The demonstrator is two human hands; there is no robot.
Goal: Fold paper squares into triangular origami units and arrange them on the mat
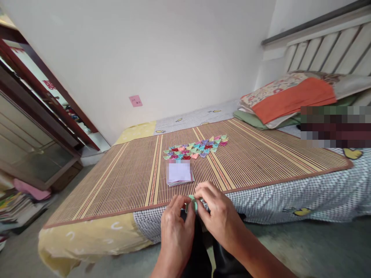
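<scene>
Beside the bed (304,193): left hand (176,226) and right hand (220,212), fingers pinched around one green paper (192,197), seemingly part-folded. On the mat (127,181): coloured folded pieces (194,156), seemingly finished; one pale-topped stack (179,172).

Green paper (194,204) between 2 hands (195,210)

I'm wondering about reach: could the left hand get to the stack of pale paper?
Probably yes: the left hand looks close to the pale paper stack, nothing between, though it's pinching light-green paper.
</scene>
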